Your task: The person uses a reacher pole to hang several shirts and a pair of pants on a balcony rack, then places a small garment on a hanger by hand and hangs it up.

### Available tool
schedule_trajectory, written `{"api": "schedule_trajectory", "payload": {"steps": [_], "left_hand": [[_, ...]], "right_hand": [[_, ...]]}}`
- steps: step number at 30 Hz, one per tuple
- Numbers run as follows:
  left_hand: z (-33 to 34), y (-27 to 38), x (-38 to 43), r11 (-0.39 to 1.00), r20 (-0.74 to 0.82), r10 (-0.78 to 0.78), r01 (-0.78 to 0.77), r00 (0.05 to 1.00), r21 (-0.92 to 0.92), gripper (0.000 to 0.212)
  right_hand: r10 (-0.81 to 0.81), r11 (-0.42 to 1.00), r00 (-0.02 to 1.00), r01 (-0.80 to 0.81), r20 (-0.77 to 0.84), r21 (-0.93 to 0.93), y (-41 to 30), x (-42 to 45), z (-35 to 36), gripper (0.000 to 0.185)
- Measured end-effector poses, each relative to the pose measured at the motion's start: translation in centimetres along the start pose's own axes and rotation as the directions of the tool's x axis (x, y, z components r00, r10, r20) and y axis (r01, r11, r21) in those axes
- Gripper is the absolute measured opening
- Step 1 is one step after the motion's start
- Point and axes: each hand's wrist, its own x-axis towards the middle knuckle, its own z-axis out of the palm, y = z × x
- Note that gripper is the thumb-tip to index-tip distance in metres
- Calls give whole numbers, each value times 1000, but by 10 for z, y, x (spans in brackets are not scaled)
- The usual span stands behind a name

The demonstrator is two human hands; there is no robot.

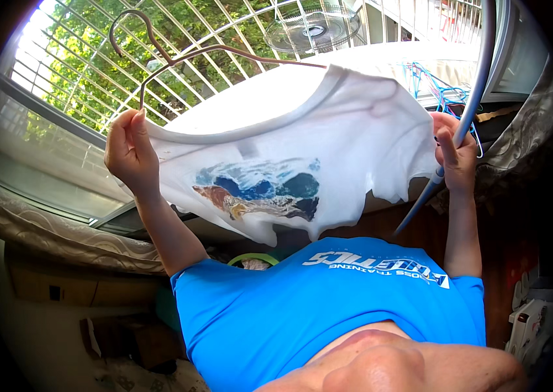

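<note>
A white T-shirt (276, 137) with a blue and brown picture print (261, 191) is stretched out before me. A brown clothes hanger (227, 48) is partly inside it; its right arm enters the neckline, and its hook points up at the left. My left hand (132, 154) pinches the hanger's left arm and the shirt near the neckline between thumb and fingers. At the other side, my right hand (456, 154) holds the shirt's right edge. A long blue-grey pole (475, 88) slants through the right hand, between thumb and fingers; its lower end reaches down behind the shirt.
A barred window grille (198, 78) lies ahead, with a round fan guard (313, 30) on it. Several coloured hangers (445, 93) hang beyond my right hand. Curtains (60, 225) edge the window at both sides. A green-rimmed basin (252, 257) is below, and a cardboard box (149, 338) lower left.
</note>
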Motion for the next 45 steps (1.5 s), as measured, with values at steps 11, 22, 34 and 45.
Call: {"api": "schedule_trajectory", "payload": {"steps": [11, 22, 34, 45], "left_hand": [[-3, -26, 33, 978, -195, 59, -18, 979, 208, 15], [-6, 3, 55, 958, -163, 75, -26, 984, 284, 17], [0, 40, 63, 980, -125, 62, -36, 990, 196, 18], [98, 179, -106, 765, 429, 15, 266, 903, -586, 51]], "right_hand": [[172, 968, 907, -228, 385, 104, 57, -107, -18, 44], [225, 905, 762, -395, 607, 160, 129, -160, -17, 44], [243, 929, 818, -351, 521, 119, 130, -174, -37, 47], [151, 876, 838, -359, 524, 322, -5, -81, -10, 59]]}}
